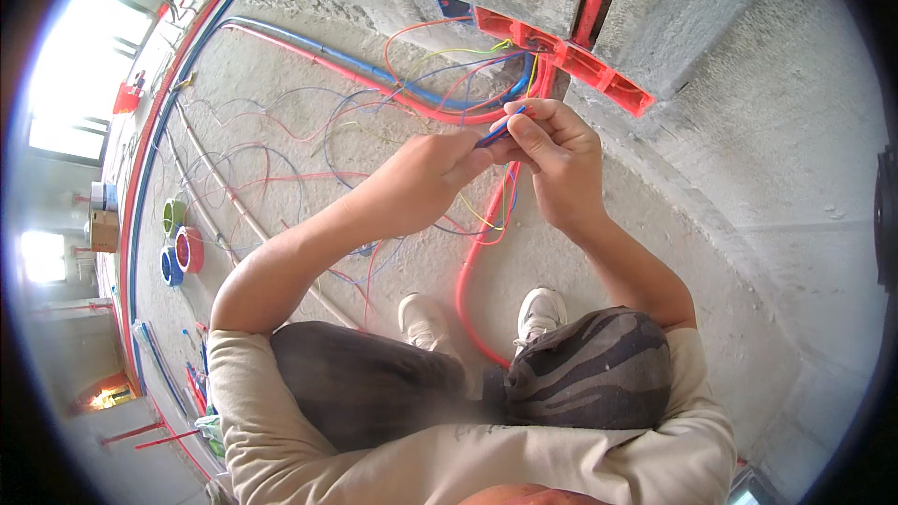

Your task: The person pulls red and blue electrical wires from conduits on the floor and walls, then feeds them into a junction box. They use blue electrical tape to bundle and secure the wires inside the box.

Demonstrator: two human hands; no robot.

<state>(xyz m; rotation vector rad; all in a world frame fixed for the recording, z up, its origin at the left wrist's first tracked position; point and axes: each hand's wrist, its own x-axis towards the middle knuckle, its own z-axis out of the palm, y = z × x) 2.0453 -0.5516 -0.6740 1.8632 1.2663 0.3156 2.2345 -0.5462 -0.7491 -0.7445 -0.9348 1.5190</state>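
A small bundle of blue and red electrical wires [496, 135] runs between my two hands. My left hand [426, 173] is closed on one side of the bundle, thumb along it. The fingers and thumb of my right hand [564, 154] pinch the other side, near the wire ends. Just beyond the hands, a row of red electrical boxes [561, 58] is fixed low on the wall, with a blue box [455, 7] at its left end. Loose red, blue and yellow-green wires come out of the boxes and trail over the floor. Whether the wires are twisted together is hidden by my fingers.
A red conduit [465, 281] curves across the floor between my shoes. Blue conduit [360, 68] lies along the wall's foot beside a red one. Green [174, 214], red [190, 250] and blue [170, 266] wire coils sit at the left, near long thin pipes [224, 185].
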